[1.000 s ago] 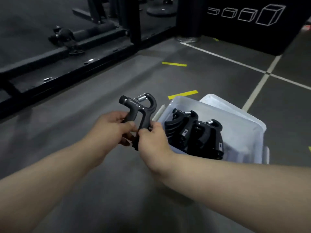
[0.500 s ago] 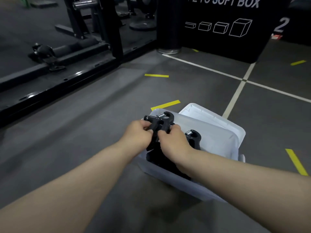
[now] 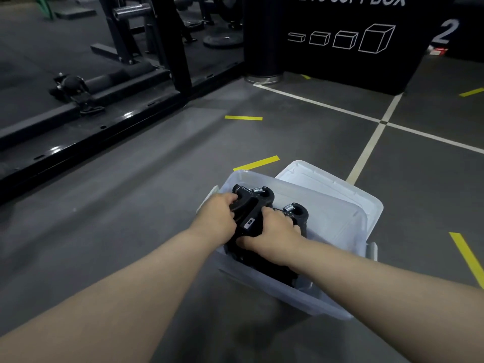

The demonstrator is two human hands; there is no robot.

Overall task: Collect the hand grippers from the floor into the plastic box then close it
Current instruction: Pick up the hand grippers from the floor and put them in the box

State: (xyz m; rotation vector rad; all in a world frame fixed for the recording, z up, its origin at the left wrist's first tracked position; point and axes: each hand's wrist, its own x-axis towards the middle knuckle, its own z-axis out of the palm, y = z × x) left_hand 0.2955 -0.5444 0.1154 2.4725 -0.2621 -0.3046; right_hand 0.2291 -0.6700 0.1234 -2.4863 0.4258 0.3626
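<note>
Gym floor [image 3: 157, 205], dark grey rubber, is showing white lines and five yellow tape strips [image 3: 243, 117]. One translucent plastic box [image 3: 288, 297] is sitting open on it, with one white lid [image 3: 327, 179] lying off at its far side; can't tell whether the lid is touching the box or tucked under it.

Both hands are clamping the same black hand gripper [image 3: 252, 205]: left hand [image 3: 218, 213] is curling round the left handle, right hand [image 3: 272, 229] is gripping the lower right one. That gripper is sitting inside the box opening, spring end pointing away, on top of a dark pile. A second gripper [image 3: 297, 213] is poking up just right of it, spring visible. More black ones are lying underneath, but the forearms and hands are blocking them, so the total count is unclear: two distinct ones, plus the pile.

Around: one black rack frame [image 3: 91, 121] is running along the left, one black plyo box [image 3: 340, 48] is standing far right, and one steel-based pillar [image 3: 264, 78] is standing between them. All are well apart from the box.
</note>
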